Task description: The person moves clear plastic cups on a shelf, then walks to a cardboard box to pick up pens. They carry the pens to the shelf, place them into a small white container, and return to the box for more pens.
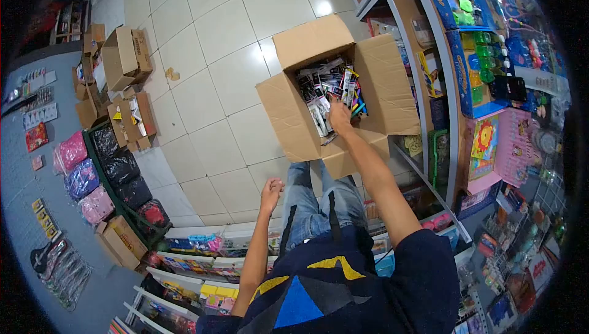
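An open cardboard box (396,91) stands on the floor before my legs, its flaps folded outward. Inside lies a heap of packaged pens and markers (319,85), some in white and black wrappers, others with bright coloured barrels. My right hand (339,117) reaches down into the box and touches the heap, fingers bent and closed; what they grip, if anything, is hidden. Beside my left knee, outside the box, hangs my left hand (272,194). Its fingers are loosely curled and apart, holding nothing.
Shelves with toys and stationery (485,58) rise close on the right. Low racks of goods (208,263) run behind me. Several cardboard boxes (126,58) and wrapped bags (95,174) line the left side. Tiled floor (202,33) lies between.
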The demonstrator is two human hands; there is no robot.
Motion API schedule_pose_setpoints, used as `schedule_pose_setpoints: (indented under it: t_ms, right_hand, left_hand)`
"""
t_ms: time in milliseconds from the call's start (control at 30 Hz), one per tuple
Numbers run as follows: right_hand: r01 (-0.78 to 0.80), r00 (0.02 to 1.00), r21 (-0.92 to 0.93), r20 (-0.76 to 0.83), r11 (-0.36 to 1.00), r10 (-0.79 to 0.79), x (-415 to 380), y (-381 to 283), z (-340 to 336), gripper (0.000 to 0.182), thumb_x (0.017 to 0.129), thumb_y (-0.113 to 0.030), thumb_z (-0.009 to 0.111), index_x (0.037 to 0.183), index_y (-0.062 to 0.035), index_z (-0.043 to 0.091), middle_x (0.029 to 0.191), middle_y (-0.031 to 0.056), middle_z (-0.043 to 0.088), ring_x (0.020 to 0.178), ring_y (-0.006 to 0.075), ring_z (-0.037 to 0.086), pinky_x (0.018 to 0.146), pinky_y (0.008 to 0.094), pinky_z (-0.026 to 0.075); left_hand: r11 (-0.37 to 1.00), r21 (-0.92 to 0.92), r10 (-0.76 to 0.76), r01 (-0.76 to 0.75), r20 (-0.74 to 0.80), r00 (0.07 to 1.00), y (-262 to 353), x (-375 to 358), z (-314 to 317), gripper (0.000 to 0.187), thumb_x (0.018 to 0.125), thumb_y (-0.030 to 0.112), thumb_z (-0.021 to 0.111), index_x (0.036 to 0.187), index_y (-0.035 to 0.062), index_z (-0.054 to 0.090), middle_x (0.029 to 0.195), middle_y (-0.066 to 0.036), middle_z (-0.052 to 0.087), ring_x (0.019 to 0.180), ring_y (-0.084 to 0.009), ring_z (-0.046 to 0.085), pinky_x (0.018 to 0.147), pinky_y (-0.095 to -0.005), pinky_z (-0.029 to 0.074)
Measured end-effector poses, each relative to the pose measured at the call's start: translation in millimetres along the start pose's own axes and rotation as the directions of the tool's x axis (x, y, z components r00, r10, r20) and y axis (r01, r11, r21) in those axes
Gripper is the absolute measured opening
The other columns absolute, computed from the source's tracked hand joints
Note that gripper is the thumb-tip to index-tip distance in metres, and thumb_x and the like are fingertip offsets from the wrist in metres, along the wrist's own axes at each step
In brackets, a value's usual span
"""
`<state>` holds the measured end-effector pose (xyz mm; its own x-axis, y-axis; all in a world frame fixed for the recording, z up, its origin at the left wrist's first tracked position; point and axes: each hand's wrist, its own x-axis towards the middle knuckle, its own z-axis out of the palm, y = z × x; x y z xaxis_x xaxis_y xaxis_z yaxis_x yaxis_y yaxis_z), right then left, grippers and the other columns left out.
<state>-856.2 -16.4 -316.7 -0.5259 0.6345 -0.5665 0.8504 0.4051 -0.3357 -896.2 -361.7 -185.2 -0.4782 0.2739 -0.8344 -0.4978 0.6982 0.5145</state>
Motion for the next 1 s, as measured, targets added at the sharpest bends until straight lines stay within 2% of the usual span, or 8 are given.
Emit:
schedule_pose_setpoints:
  t_ms: [233,333,467,767,867,900,967,1000]
  right_hand:
    - [0.121,0.989,-0.125,-0.069,0.985,-0.130,-7,5,6,0.030,0.077,-0.020,0.068,0.098,-0.0016,0.059,0.099,0.0238,0.060,0.096,0.0382,0.060,0.080,0.0471,0.050]
    - [0.120,0.993,0.076,-0.007,0.990,-0.120,-10,4,-7,0.021,0.080,-0.010,0.057,0.098,-0.0010,0.061,0.100,0.0248,0.062,0.098,0.0411,0.060,0.086,0.0492,0.047]
    - [-0.001,0.996,0.107,0.087,0.994,-0.009,-7,0,-13,0.037,0.078,-0.020,0.068,0.109,-0.0040,0.056,0.104,0.0250,0.062,0.099,0.0422,0.059,0.087,0.0476,0.047]
    - [0.214,0.975,0.568,-0.176,0.795,-0.138,-43,-23,-88,0.038,0.083,-0.023,0.066,0.109,0.0029,0.058,0.101,0.0222,0.065,0.098,0.0339,0.062,0.083,0.0403,0.047]
    - [0.327,0.938,0.773,-0.197,0.543,-0.285,-81,-52,-103,0.029,0.089,-0.019,0.060,0.109,0.0020,0.058,0.082,0.0108,0.068,0.053,0.0133,0.064,0.047,0.0273,0.050]
    - [0.395,0.906,0.721,-0.203,0.570,-0.372,-98,-63,-113,0.029,0.090,-0.019,0.060,0.110,0.0011,0.058,0.079,0.0106,0.067,0.055,0.0136,0.064,0.047,0.0286,0.051]
    - [-0.009,0.904,0.895,0.197,0.446,-0.378,-130,-85,-133,0.033,0.089,-0.024,0.064,0.111,0.0001,0.058,0.080,0.0095,0.066,0.062,0.0127,0.063,0.055,0.0277,0.053]
    - [0.221,0.904,0.878,-0.022,0.424,-0.426,-129,-83,-109,0.033,0.088,-0.023,0.064,0.111,0.0001,0.058,0.082,0.0089,0.066,0.068,0.0126,0.063,0.061,0.0278,0.052]
  left_hand:
    - [0.992,0.059,0.114,-0.111,-0.052,0.992,11,-6,0,0.023,0.089,0.019,0.059,0.105,0.0014,0.057,0.090,-0.009,0.065,0.082,-0.0165,0.061,0.075,-0.0279,0.048]
    - [0.967,0.097,0.243,-0.235,-0.075,0.967,27,-2,4,0.021,0.091,0.019,0.057,0.105,0.0031,0.057,0.090,-0.007,0.064,0.083,-0.0148,0.061,0.070,-0.0265,0.047]
    - [0.934,0.106,0.352,-0.341,-0.105,0.930,57,-3,5,0.019,0.092,0.018,0.056,0.104,0.0036,0.057,0.089,-0.006,0.064,0.081,-0.0140,0.061,0.070,-0.0255,0.047]
    - [0.778,0.056,0.615,-0.626,-0.272,0.740,158,-7,35,0.024,0.092,0.017,0.059,0.107,-0.0009,0.055,0.087,-0.007,0.063,0.083,-0.0139,0.062,0.078,-0.0280,0.048]
    - [0.730,-0.280,0.546,-0.624,-0.310,0.778,193,7,70,0.031,0.093,0.027,0.057,0.107,0.0001,0.055,0.081,-0.004,0.061,0.077,-0.0111,0.060,0.072,-0.0243,0.048]
    - [0.795,-0.346,0.484,-0.499,-0.135,0.865,194,18,71,0.033,0.093,0.031,0.056,0.106,0.0012,0.056,0.079,-0.003,0.060,0.074,-0.0101,0.058,0.069,-0.0237,0.047]
    - [0.895,-0.391,0.323,-0.215,0.235,0.917,186,40,71,0.037,0.094,0.039,0.053,0.103,0.0034,0.057,0.077,0.000,0.059,0.070,-0.0082,0.056,0.064,-0.0224,0.045]
    - [0.945,-0.234,0.278,-0.231,0.195,0.941,202,25,75,0.040,0.095,0.044,0.048,0.099,0.0053,0.059,0.077,0.001,0.058,0.067,-0.0068,0.053,0.059,-0.0221,0.043]
